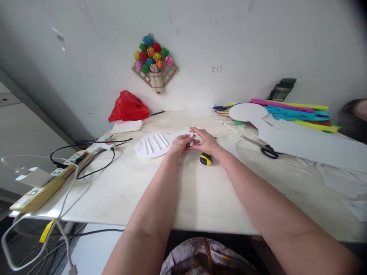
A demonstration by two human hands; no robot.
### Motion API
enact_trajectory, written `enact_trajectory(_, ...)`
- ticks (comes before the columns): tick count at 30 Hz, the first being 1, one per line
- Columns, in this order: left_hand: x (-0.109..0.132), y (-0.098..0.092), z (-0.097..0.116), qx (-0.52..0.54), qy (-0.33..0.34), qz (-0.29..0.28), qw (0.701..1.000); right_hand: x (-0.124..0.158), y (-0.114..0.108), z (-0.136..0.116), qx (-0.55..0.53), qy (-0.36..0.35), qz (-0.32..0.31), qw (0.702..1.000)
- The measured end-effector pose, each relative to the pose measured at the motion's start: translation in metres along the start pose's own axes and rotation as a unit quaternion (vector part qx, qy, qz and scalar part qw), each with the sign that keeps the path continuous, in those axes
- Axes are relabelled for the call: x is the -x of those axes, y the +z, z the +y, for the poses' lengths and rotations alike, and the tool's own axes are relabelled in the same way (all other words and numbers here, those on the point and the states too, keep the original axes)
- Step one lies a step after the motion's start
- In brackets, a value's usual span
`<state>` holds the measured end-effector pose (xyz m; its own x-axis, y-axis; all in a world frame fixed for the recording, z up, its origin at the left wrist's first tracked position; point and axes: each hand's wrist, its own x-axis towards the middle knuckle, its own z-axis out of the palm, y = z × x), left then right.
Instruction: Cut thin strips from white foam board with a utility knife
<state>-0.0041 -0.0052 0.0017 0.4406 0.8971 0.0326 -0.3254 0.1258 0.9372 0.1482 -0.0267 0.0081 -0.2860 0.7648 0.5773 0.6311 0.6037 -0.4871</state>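
Both my hands meet over the middle of the table around a small white strip (191,139), held upright between the fingertips. My left hand (180,144) pinches it from the left, and my right hand (207,141) has its thumb and fingers on it from the right. Left of my hands lies a white rounded foam-like piece (140,149) with several thin raised strips across it. Part of a white piece behind my hands is hidden by them. A black and yellow utility knife (205,159) rests just below my right hand.
Black-handled scissors (268,151) and large white cut sheets (304,139) lie right, near coloured paper rolls (298,112). A red plastic bag (128,107) sits at the back left. A power strip (48,187) with tangled cables runs along the left edge.
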Motion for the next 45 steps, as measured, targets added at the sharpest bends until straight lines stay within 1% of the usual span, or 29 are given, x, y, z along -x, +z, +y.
enact_trajectory(5, 0.002, 0.003, 0.002, 0.008, -0.003, 0.003, 1.000, 0.001, 0.002, 0.004, 0.003, -0.017, -0.006, 1.000)
enact_trajectory(13, 0.001, 0.002, -0.001, 0.038, 0.006, -0.020, 0.999, 0.001, 0.007, 0.007, -0.004, -0.002, 0.016, 1.000)
enact_trajectory(19, 0.002, 0.002, 0.000, 0.024, 0.046, -0.050, 0.997, 0.001, 0.009, 0.009, 0.002, -0.005, 0.054, 0.999)
enact_trajectory(26, 0.002, 0.001, -0.002, 0.008, 0.072, -0.050, 0.996, 0.000, 0.013, 0.018, 0.018, -0.067, 0.095, 0.993)
enact_trajectory(32, 0.003, 0.003, -0.001, 0.003, 0.074, -0.040, 0.996, 0.001, 0.012, 0.018, 0.027, -0.061, 0.092, 0.994)
enact_trajectory(37, 0.002, 0.000, -0.002, -0.014, 0.064, -0.026, 0.997, 0.003, 0.009, 0.011, 0.025, -0.036, 0.059, 0.997)
enact_trajectory(40, 0.002, 0.000, -0.003, -0.014, 0.069, -0.016, 0.997, 0.004, 0.001, 0.007, 0.005, -0.001, 0.031, 1.000)
enact_trajectory(41, 0.001, 0.000, -0.003, -0.016, 0.071, -0.006, 0.997, 0.003, -0.003, 0.006, 0.004, 0.026, 0.029, 0.999)
enact_trajectory(43, 0.000, 0.002, -0.003, -0.027, 0.067, 0.022, 0.997, 0.002, -0.014, 0.005, 0.037, 0.111, 0.049, 0.992)
enact_trajectory(45, -0.001, 0.003, -0.003, -0.049, 0.060, 0.053, 0.996, 0.000, -0.025, 0.006, 0.123, 0.202, 0.068, 0.969)
